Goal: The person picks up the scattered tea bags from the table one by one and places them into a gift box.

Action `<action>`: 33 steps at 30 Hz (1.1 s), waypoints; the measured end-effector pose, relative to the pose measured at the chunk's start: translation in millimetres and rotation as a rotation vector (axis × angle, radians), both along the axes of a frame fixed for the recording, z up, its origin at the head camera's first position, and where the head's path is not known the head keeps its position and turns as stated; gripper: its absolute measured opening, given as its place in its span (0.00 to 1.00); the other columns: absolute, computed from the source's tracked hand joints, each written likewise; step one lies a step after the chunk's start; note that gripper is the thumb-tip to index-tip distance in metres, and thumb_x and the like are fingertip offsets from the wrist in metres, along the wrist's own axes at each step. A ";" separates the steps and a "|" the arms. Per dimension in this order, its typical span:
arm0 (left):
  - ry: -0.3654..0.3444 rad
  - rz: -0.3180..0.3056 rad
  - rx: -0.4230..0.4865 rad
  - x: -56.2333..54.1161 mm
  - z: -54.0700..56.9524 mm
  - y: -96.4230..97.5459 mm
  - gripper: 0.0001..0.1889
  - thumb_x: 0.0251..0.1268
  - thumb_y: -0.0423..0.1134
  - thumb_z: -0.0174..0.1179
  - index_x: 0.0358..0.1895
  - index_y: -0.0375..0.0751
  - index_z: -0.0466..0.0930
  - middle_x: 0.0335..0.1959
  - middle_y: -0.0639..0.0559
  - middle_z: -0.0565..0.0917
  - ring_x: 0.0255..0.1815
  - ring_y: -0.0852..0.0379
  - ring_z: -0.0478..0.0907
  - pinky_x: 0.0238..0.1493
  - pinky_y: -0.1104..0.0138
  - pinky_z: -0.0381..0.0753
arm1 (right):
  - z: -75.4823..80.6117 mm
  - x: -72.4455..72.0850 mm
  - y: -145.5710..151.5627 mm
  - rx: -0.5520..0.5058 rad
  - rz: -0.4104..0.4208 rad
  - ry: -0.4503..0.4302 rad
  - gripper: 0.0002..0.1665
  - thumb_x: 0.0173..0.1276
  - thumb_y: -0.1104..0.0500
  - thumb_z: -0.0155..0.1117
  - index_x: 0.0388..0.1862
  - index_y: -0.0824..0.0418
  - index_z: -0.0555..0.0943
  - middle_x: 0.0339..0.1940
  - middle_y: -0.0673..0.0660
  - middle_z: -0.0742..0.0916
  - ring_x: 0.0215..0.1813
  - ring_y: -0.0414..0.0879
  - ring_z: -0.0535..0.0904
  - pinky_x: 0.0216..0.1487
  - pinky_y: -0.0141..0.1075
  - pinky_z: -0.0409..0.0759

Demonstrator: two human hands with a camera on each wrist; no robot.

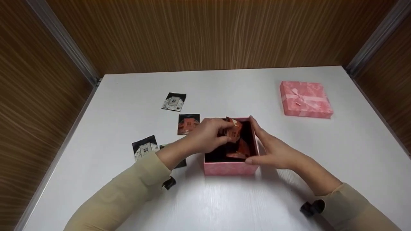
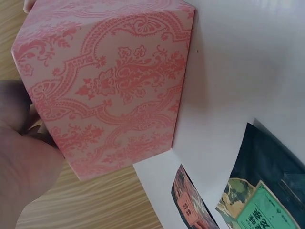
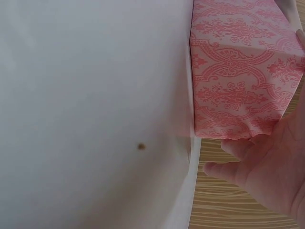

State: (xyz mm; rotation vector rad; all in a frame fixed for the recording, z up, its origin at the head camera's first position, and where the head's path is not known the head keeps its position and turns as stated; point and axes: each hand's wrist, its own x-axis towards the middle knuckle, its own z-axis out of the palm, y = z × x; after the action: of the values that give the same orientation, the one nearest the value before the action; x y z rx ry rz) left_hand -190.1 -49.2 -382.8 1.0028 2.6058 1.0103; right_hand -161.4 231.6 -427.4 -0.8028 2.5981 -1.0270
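Observation:
A pink patterned box (image 1: 231,168) stands without its lid on the white table, its dark inside facing up. Over its opening my left hand (image 1: 207,136) pinches an orange-brown sachet (image 1: 234,131) between thumb and fingers. Another orange-brown sachet (image 1: 241,150) lies inside the box. My right hand (image 1: 277,152) holds the box's right side, thumb at the front corner and fingers toward the back corner. In the left wrist view, the box wall (image 2: 114,90) hides the held sachet. The right wrist view shows my right hand (image 3: 271,176) against the box (image 3: 233,90).
Left of the box lie a black-and-white sachet (image 1: 173,102), an orange-and-black sachet (image 1: 188,124), another black-and-white sachet (image 1: 145,148), and a green-labelled sachet (image 2: 267,191) partly under my left arm. A pink lid (image 1: 306,99) with a ribbon bow rests at the back right.

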 end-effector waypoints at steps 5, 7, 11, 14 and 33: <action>0.044 -0.021 -0.075 -0.1 -0.1 5.2 0.24 0.73 0.34 0.69 0.69 0.34 0.81 0.59 0.41 0.86 0.62 0.48 0.82 0.66 0.58 0.78 | 0.6 -0.3 0.7 -0.002 0.007 0.012 0.75 0.65 0.36 0.77 0.90 0.44 0.31 0.89 0.57 0.51 0.85 0.59 0.53 0.80 0.60 0.57; 0.062 -0.027 -0.104 -0.1 -0.4 7.0 0.24 0.73 0.35 0.69 0.69 0.33 0.81 0.58 0.41 0.87 0.61 0.48 0.82 0.66 0.58 0.79 | 0.6 -0.3 1.1 -0.006 0.006 0.011 0.75 0.65 0.37 0.77 0.90 0.43 0.31 0.89 0.57 0.51 0.86 0.58 0.53 0.80 0.60 0.57; 0.085 -0.033 -0.155 0.2 -1.6 9.3 0.24 0.73 0.36 0.69 0.69 0.33 0.81 0.56 0.41 0.87 0.59 0.48 0.82 0.63 0.58 0.80 | 0.3 -0.1 0.9 -0.014 0.010 0.018 0.75 0.65 0.37 0.77 0.90 0.44 0.32 0.89 0.58 0.52 0.85 0.59 0.54 0.80 0.61 0.57; 0.104 -0.042 -0.190 0.3 -2.8 11.0 0.22 0.73 0.37 0.69 0.67 0.34 0.82 0.53 0.42 0.87 0.57 0.47 0.83 0.61 0.57 0.81 | 0.2 0.5 0.5 -0.025 0.009 0.005 0.75 0.65 0.37 0.78 0.90 0.46 0.32 0.89 0.57 0.52 0.85 0.58 0.53 0.80 0.61 0.57; 0.222 -0.009 -0.450 2.0 -8.7 23.7 0.14 0.73 0.55 0.69 0.48 0.49 0.87 0.44 0.52 0.86 0.46 0.52 0.83 0.45 0.54 0.83 | -0.1 0.1 0.5 -0.033 0.009 0.002 0.75 0.64 0.39 0.79 0.90 0.43 0.32 0.89 0.56 0.51 0.86 0.57 0.52 0.80 0.60 0.56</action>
State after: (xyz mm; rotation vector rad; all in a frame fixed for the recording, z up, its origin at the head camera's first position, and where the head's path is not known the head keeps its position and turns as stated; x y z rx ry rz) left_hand -188.1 -25.5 -391.4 1.0507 2.8095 0.2905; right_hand -161.3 232.1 -427.5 -0.8234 2.5833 -1.0696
